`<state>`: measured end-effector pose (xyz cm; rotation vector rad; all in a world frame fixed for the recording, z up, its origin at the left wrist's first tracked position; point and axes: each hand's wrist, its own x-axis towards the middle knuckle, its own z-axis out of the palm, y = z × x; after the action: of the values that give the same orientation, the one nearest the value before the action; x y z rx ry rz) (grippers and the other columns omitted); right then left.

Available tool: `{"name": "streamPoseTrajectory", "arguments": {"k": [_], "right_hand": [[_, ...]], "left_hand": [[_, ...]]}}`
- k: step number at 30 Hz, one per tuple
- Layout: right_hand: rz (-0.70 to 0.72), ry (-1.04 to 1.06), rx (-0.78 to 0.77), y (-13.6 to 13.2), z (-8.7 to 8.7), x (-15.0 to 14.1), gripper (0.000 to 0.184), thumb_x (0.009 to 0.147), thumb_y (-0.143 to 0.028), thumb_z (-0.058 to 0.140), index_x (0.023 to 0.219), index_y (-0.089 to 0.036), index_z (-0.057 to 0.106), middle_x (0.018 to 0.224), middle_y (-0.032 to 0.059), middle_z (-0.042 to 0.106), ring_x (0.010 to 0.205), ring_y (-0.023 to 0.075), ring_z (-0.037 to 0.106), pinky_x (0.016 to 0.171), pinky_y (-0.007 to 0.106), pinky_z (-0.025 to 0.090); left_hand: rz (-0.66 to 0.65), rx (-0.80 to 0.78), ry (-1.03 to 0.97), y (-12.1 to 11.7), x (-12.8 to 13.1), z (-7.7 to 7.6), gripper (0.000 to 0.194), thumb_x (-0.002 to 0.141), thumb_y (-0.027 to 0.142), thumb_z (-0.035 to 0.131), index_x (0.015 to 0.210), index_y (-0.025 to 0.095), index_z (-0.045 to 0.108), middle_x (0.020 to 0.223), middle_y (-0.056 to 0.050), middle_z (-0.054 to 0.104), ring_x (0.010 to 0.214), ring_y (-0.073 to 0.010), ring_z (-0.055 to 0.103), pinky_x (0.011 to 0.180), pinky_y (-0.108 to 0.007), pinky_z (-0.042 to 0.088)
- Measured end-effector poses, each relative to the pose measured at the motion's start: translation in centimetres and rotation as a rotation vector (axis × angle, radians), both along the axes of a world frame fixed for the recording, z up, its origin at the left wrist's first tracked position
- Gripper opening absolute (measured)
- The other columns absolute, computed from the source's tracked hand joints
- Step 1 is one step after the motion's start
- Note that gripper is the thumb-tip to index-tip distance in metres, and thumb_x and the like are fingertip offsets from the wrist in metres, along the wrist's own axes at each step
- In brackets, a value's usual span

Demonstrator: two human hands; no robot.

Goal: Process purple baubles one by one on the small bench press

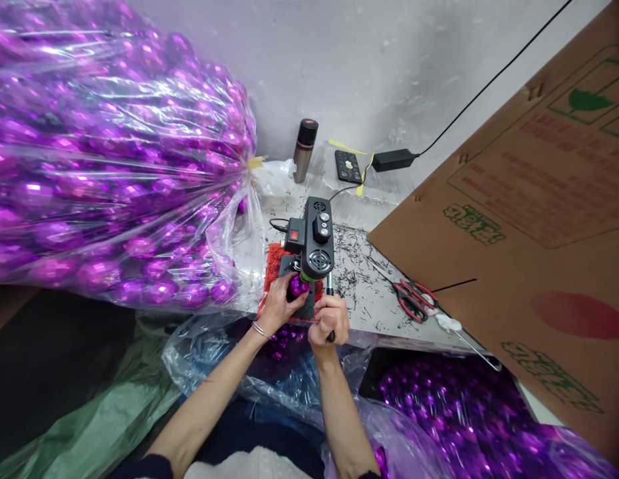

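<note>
1. Purple bauble point(300, 285), right here at the left hand's fingertips, tucked beneath the front end of the black machine point(320, 233)!
2. Left hand point(280, 303): thumb on the near side, fingers curled around the far side, pinching the bauble, whose shiny skin peeks out between them.
3. Right hand point(330, 322), just beside it: fist wrapped around a black-handled lever point(330, 337), the grip's end poking out below the fingers.
4. How does it handle? Light, I'd judge, a stiff, hollow-looking shell; that glossy surface could well be slippery, and a hard squeeze might dent or crack it.
5. Best hold, in my view: around its widest part, thumb opposite fingers, fingertips low and clear of the machine's end.
6. Around the hands: red mat point(274, 261) under the machine, a bulging clear bag point(154, 179) of similar baubles beyond to the left, red-and-black scissors point(411, 301) off to the right.
</note>
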<state>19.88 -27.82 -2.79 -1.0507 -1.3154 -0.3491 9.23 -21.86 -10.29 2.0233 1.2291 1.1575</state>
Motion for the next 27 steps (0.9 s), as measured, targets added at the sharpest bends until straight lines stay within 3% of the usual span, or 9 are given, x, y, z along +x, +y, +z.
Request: {"name": "streamPoseTrajectory", "arguments": {"k": [14,18,23,27], "right_hand": [[0.029,0.009,-0.001,0.0,-0.7,0.1,0.039,0.110,-0.025,0.034,0.075,-0.024,0.049,0.072,-0.0028,0.058,0.065,0.0127,0.059,0.076,0.034,0.053],[0.056,-0.057,0.034,0.2,-1.1,0.2,0.037,0.110,-0.024,0.036,0.075,-0.024,0.049,0.073,-0.0028,0.057,0.064,0.0120,0.058,0.071,0.032,0.051],[0.070,0.073,-0.017,0.0,1.7,0.1,0.038,0.107,-0.017,0.040,0.071,-0.023,0.047,0.069,-0.0029,0.055,0.062,0.0122,0.056,0.060,0.028,0.043],[0.065,0.107,-0.111,-0.5,4.6,0.4,0.036,0.106,-0.017,0.045,0.071,-0.024,0.051,0.065,-0.0027,0.054,0.065,0.0140,0.060,0.062,0.030,0.045]], "left_hand": [[0.014,0.029,0.007,0.1,0.0,0.2,0.045,0.092,0.038,0.080,0.130,0.021,0.063,0.112,-0.009,0.078,0.104,-0.0267,0.075,0.091,-0.039,0.060],[0.007,-0.014,-0.010,0.1,0.1,0.2,0.044,0.092,0.037,0.079,0.130,0.021,0.064,0.114,-0.009,0.078,0.106,-0.0273,0.075,0.094,-0.041,0.060],[-0.010,-0.061,-0.055,0.4,0.2,0.4,0.048,0.090,0.037,0.081,0.131,0.021,0.064,0.116,-0.010,0.077,0.110,-0.0290,0.075,0.099,-0.045,0.060],[-0.091,-0.060,-0.070,-1.4,-1.3,0.6,0.050,0.092,0.036,0.079,0.136,0.021,0.060,0.130,-0.014,0.074,0.122,-0.0301,0.073,0.107,-0.050,0.058]]}}
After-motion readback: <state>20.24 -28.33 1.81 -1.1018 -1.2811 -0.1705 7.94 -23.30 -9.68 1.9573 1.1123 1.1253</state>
